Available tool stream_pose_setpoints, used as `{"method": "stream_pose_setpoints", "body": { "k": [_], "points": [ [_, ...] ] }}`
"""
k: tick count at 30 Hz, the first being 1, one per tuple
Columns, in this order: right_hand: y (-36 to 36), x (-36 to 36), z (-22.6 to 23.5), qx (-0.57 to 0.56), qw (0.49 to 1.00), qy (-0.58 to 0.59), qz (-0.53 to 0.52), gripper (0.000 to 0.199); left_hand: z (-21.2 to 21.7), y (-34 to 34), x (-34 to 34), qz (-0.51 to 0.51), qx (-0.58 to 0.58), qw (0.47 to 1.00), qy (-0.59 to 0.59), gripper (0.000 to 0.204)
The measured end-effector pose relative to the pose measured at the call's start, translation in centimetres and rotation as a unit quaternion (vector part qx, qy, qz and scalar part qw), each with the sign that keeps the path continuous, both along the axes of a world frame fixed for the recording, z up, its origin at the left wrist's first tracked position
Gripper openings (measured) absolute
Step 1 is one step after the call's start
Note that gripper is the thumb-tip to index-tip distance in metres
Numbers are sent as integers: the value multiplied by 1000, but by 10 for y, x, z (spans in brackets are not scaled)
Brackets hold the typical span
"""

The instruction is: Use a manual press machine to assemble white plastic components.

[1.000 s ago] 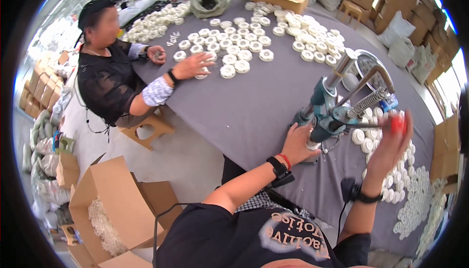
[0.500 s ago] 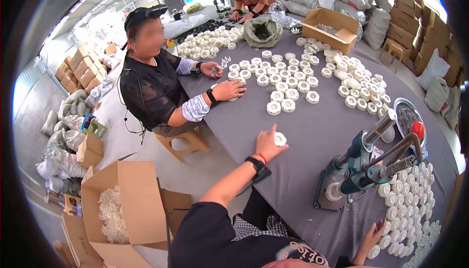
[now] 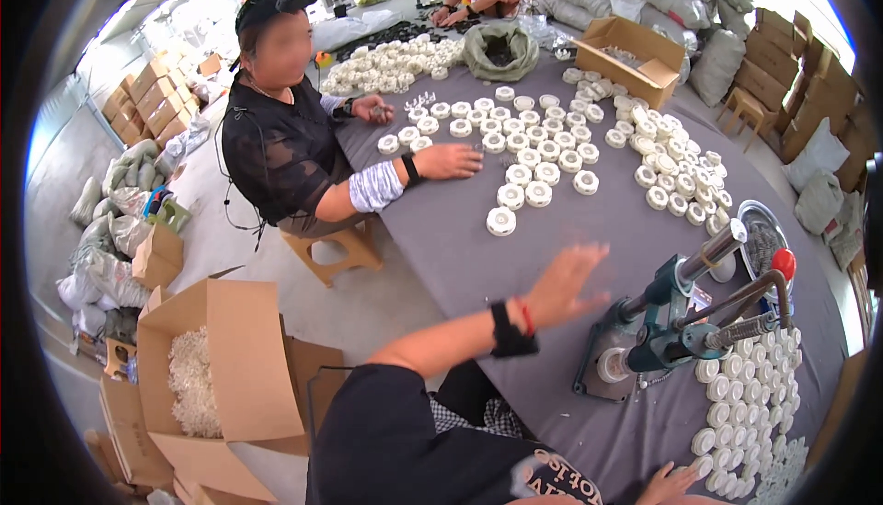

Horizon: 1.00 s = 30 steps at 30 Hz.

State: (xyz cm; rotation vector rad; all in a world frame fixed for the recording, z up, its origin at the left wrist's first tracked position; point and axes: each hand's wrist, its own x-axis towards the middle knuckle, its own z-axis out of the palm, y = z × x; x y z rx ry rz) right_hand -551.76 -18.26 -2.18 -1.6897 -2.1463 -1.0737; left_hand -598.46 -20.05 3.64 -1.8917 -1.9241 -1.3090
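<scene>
My left hand (image 3: 563, 284) is over the grey tablecloth, fingers spread and slightly blurred, with nothing in it. Beyond it, a white round plastic piece (image 3: 501, 221) lies at the near end of a group of similar pieces (image 3: 538, 194). Low in the picture, my right hand (image 3: 668, 485) has its fingers stretched out beside rows of white round caps (image 3: 736, 413); whether it touches one is unclear. Between my hands stands a green hand press (image 3: 667, 312) with a red-knobbed lever (image 3: 783, 264). A white round part (image 3: 613, 365) sits at the press's base.
A metal bowl of small dark parts (image 3: 763, 234) is behind the press. Across the table's left edge, a co-worker's hand (image 3: 451, 161) rests near the pieces. An open carton (image 3: 630, 59) and a sack (image 3: 501, 50) stand farther back. At lower left is a large box (image 3: 244, 358).
My left hand has let go of the white round piece, which now lies with the group, and moved right toward the press. My right hand has shifted lower and left. The co-worker's near hand has moved right.
</scene>
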Motion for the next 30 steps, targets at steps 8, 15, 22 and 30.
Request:
{"method": "stream_pose_setpoints", "body": {
  "k": [8, 15, 22, 30],
  "points": [
    [-5, 20, -39, -258, 916, 293, 90, 61, -68, -12, 121, -121, -184, 968, -119, 90],
    [-16, -8, -44, -250, 897, 334, 146, 56, -71, 17, 133, -89, -281, 949, -111, 94],
    [1, -15, -37, -315, 744, 570, 150, 48, -81, 9, 139, -86, -292, 942, -145, 94],
    [9, -116, 27, -496, 225, 834, 92, 45, -86, -26, 129, -114, -181, 965, -154, 84]
  ]
}}
